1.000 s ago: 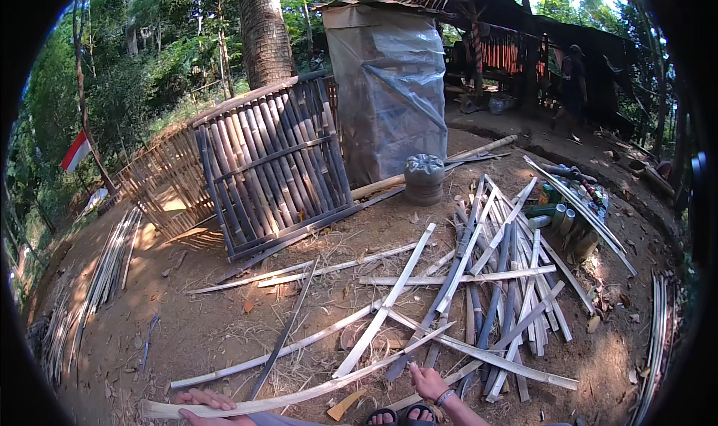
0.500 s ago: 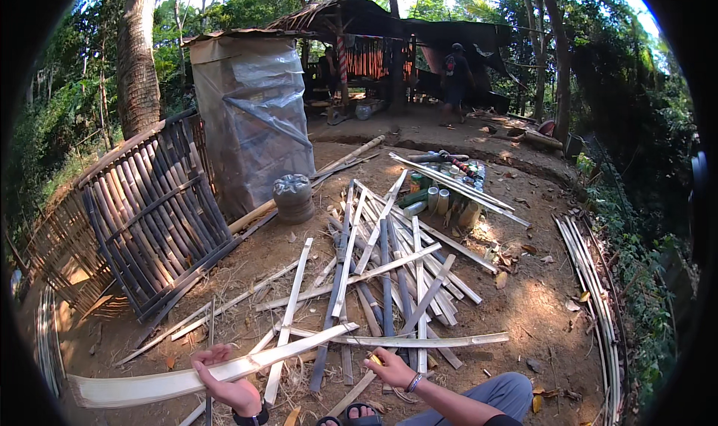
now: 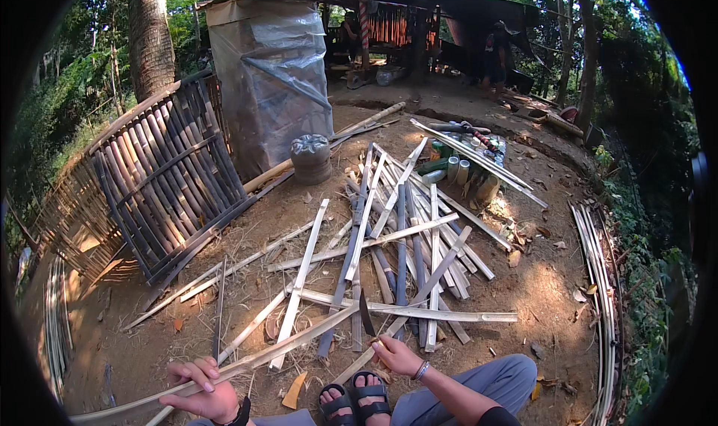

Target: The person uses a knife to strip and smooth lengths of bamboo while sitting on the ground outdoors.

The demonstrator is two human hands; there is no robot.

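My left hand (image 3: 202, 390) grips a long pale split-bamboo strip (image 3: 288, 345), turned nearly edge-on. The strip slopes from the lower left up toward the middle. In my right hand (image 3: 398, 356) is a knife, its dark blade (image 3: 366, 315) pointing up beside the strip's far end. I cannot tell whether blade and strip touch. Its handle is mostly hidden by my fingers. Just beyond my hands lies a loose, crisscrossed pile of bamboo strips (image 3: 404, 235), some pale, some dark.
A slatted bamboo panel (image 3: 166, 175) leans at the left, near a plastic-covered booth (image 3: 269, 82) and a large plastic bottle (image 3: 310, 159). Jars (image 3: 458, 170) stand beyond the pile. Long strips (image 3: 596, 299) lie at right. A person (image 3: 496, 56) stands by the shelter.
The view has tilted downward. My left hand has rolled the bamboo strip from its broad face to nearly edge-on. The knife blade now stands up plainly above my right hand.
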